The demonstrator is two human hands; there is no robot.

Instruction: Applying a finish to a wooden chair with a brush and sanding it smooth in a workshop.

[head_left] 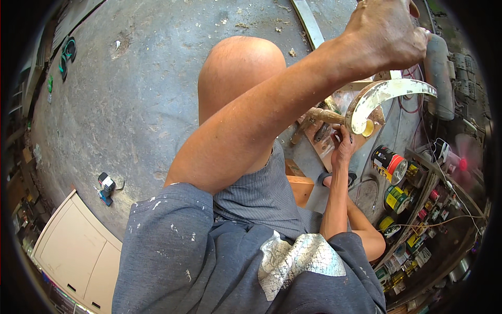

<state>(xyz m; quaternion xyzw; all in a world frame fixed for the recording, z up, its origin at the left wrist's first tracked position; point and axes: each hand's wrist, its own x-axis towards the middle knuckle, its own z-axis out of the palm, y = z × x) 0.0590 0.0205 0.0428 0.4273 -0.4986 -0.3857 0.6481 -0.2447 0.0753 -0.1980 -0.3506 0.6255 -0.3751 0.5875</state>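
Note:
My left arm reaches across to the upper right, where my left hand (386,37) is closed with its fingers curled under. Whatever it grips is hidden behind the hand. Below it lies a curved wooden piece (384,94) with patchy, flaking white paint, its rounded end toward me. My right hand (342,144) is closed at that rounded end, thumb and fingers bent against it. A turned wooden spindle (325,115) runs leftward from beside the curved piece. A small yellow round thing (368,129) shows beneath the curve.
A low board (319,146) with brushes lies below. Paint cans (389,163) and shelved containers (413,243) stand at right, near a grey tank (439,78), a hose and a spinning pink fan (463,163). At left are a power tool (106,188), sandals (67,55) and a cream cabinet (78,251).

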